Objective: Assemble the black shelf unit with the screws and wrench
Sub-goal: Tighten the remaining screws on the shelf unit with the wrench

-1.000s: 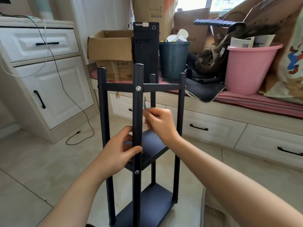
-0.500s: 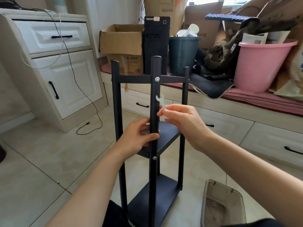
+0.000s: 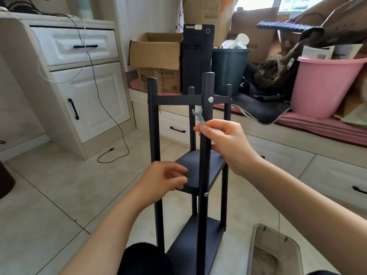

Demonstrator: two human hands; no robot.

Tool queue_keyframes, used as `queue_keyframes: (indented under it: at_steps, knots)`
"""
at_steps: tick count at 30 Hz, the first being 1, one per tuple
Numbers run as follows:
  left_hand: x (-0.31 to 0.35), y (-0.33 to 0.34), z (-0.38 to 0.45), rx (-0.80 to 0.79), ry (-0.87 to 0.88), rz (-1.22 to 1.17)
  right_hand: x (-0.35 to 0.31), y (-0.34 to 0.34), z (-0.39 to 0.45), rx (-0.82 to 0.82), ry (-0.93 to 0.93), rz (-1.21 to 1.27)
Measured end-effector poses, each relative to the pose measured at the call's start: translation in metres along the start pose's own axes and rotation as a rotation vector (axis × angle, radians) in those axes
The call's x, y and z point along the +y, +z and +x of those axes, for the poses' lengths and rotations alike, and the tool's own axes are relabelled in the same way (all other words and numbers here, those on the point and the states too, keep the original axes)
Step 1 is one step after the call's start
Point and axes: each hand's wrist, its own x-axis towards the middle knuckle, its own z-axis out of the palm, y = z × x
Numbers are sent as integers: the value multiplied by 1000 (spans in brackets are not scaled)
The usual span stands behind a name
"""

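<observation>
A black metal shelf unit with four round posts (image 3: 205, 155) stands upright on the pale tiled floor (image 3: 49, 195) at the centre of the frame, its middle shelf board and bottom board fitted between the posts. A silver screw head (image 3: 210, 99) shows on the near post at the top crossbar, and a second, smaller screw (image 3: 206, 194) lower on the same post. The right hand (image 3: 226, 143), just right of centre behind the near post, pinches a small flat silver open-ended wrench (image 3: 199, 115) between thumb and forefinger, its open end pointing up just below and left of the upper screw. The left hand (image 3: 164, 180), lower centre, has loosely curled fingers that hold nothing, beside the middle shelf's edge. A grey plastic tray (image 3: 256, 247) lies at the lower right. A pink plastic bucket (image 3: 325, 88) sits at the upper right.
</observation>
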Motion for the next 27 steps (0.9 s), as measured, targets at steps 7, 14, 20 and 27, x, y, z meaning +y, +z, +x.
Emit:
queue_keyframes:
  at_steps: [7, 14, 20, 27]
  knots:
    - [-80, -15, -7, 353, -202, 107, 11, -6, 16, 52, 1, 53]
    - [-110, 8, 23, -28, -335, -227, 22, -12, 28, 160, -235, -293]
    - [-107, 16, 37, -105, -209, -177, 45, -27, 25, 223, -354, -565]
    - [-99, 15, 38, -22, -99, -161, 63, -34, 51, 332, -316, -511]
